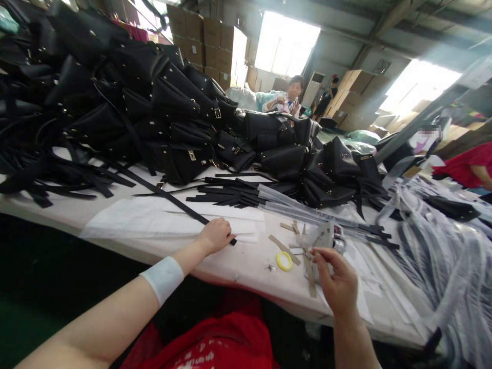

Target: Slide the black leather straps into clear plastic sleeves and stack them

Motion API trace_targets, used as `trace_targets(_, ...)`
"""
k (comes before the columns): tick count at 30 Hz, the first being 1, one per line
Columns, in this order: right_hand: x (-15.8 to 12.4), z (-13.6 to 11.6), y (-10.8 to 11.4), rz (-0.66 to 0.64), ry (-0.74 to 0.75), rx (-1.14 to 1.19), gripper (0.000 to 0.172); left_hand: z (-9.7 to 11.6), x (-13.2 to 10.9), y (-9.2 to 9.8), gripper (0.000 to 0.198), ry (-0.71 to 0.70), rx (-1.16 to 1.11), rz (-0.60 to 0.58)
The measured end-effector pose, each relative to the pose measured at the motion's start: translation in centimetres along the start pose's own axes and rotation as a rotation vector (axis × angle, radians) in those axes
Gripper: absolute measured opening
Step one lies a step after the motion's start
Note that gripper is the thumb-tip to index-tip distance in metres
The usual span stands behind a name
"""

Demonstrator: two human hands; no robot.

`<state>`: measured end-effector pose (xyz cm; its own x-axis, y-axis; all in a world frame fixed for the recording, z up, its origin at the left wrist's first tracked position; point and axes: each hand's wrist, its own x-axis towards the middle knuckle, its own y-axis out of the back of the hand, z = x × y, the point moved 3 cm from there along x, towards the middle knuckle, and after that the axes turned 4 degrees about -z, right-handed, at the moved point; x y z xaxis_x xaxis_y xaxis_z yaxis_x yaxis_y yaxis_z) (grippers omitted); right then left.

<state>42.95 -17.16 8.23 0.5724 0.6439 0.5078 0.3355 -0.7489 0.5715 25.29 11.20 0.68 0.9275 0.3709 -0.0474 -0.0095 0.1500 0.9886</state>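
Long, flat, matte black strap (180, 206) under the closed left hand (217, 237).

Wears a wrinkled red printed top (230, 343) and a smooth pale-blue cuff (163, 279) on the left forearm. Pinches thumb and fingertip of the right hand (340, 279) together, well apart from the left; cannot tell whether on anything small. Grips the strap just short of its squared end, over thin white sheets (134, 218) on an off-white cloth-covered table (246, 261). Near the right hand, a bright yellow ring (285, 269) and narrow, stiff tan strips (310, 279). Farther back, black straps in clear, crinkled plastic sleeves (284, 202); beyond, heaped black leather-look bags (172, 95) with gold-toned metal fittings; last, stacked square brown cardboard boxes (213, 33).
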Motion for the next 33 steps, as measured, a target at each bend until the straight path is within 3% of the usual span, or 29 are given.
trace_targets(5,-1.9,-3.4,-4.9,-0.285,0.019,0.187,0.014,2.9,3.5,-0.6,0.017,0.029,-0.032,0.021)
trace_targets(9,-3.0,-4.3,-5.9,-0.396,0.026,0.228,0.014,4.2,4.4,-1.6,0.015,0.092,-0.09,0.014)
trace_targets(19,-3.5,-2.6,-5.9,-0.315,-0.157,0.328,0.019,2.0,4.2,-1.6,0.015,0.424,-0.466,0.136)
trace_targets(23,-3.8,-2.8,-5.8,-0.322,-0.164,0.329,0.021,1.9,4.1,-1.4,0.023,0.45,-0.597,0.18)
trace_targets(26,-4.2,-2.5,-5.6,-0.32,-0.186,0.325,0.023,1.8,4.1,-0.8,0.016,0.453,-0.688,0.226)
trace_targets(30,-4.8,-1.4,-5.8,-0.296,-0.209,0.334,0.025,2.6,4.7,1.2,0.012,0.458,-0.835,0.321)
trace_targets(33,-4.9,-0.9,-6.1,-0.239,-0.209,0.35,0.024,5.7,3.9,4.2,0.013,0.367,-0.969,0.389)
